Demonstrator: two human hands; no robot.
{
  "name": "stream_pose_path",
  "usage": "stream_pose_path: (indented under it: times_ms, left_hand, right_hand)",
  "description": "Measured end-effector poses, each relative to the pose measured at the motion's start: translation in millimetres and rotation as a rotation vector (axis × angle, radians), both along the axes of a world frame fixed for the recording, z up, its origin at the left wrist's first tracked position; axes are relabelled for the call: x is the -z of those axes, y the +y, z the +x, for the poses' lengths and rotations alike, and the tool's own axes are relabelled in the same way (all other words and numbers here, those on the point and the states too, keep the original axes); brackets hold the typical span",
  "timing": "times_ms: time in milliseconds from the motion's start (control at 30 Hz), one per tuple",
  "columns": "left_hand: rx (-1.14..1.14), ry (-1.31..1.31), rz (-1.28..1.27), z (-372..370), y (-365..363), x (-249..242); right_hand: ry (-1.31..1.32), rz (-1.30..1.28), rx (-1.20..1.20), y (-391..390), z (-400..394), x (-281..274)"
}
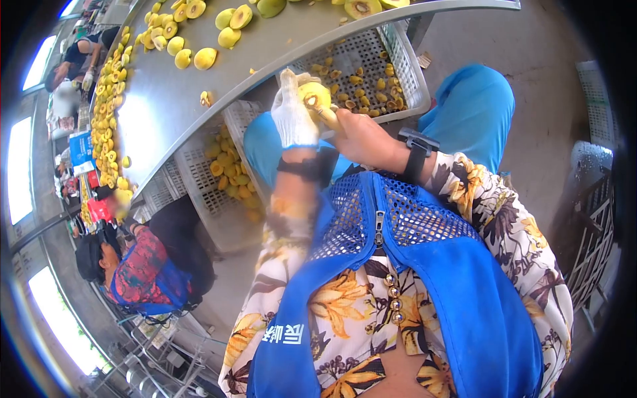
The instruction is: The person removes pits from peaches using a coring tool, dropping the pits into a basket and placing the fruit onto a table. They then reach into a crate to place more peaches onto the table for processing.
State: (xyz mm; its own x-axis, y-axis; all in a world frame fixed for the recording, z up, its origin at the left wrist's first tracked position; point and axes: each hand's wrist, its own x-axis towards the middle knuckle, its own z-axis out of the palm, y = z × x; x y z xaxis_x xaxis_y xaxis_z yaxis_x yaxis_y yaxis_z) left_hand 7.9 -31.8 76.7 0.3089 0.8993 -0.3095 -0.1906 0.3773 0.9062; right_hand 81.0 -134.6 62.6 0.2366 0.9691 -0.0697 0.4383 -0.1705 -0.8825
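My left hand, in a white glove, grips a halved yellow fruit above the gap between my knees. A brown pit area shows in its cut face. My right hand, bare with a black watch, is closed round a small tool whose end touches the fruit's lower edge; the tool's tip is too small to make out. Halved yellow fruits lie on the metal table beyond my hands. A white crate with small yellow-brown pieces stands below the table edge.
Another crate, holding yellow fruit, stands by my left knee. The table's curved metal rim runs just beyond my hands. A co-worker sits at the left, and another person leans over the far side. A metal rack stands at right.
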Motion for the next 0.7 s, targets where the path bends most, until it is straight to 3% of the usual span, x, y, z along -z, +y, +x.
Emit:
stream_pose_path:
  times_ms: [67, 100, 200, 233, 300, 400, 500, 600, 700]
  left_hand:
    - [0.050, -0.068, -0.119, -3.7, 4.9, 14.7]
    - [-0.039, -0.114, -0.129, 0.6, 0.2, 12.2]
    - [-0.027, 0.037, 0.060, 6.8, -8.8, 5.2]
    - [-0.015, 0.122, 0.218, 7.4, -8.9, 13.1]
    - [0.008, 0.088, 0.159, 9.2, -10.6, 15.7]
    - [0.033, 0.004, -0.067, 7.1, -7.0, 20.5]
    - [0.093, -0.205, -0.438, 2.5, 1.7, 26.3]
    - [0.178, -0.157, -0.528, -1.0, 8.9, 29.5]
    - [0.128, -0.126, -0.524, 1.5, 9.5, 29.0]
  right_hand:
    - [0.194, -0.211, 0.006, -0.5, 0.6, -4.6]
    - [0.289, -0.316, 0.013, 0.4, 2.9, -13.9]
    - [0.544, -0.620, -0.019, 1.0, 14.4, -52.7]
    - [0.650, -0.608, 0.018, -0.4, 12.8, -50.2]
    - [0.858, -0.577, 0.089, -2.1, 8.4, -40.4]
    - [0.852, -0.544, 0.041, -2.3, 5.2, -26.6]
    - [0.556, -0.464, 0.010, -2.8, 2.8, -24.9]
    - [-0.026, -0.046, 0.050, -11.0, -7.0, 19.4]
    - [-0.053, -0.023, 0.043, -13.8, -6.1, 32.9]
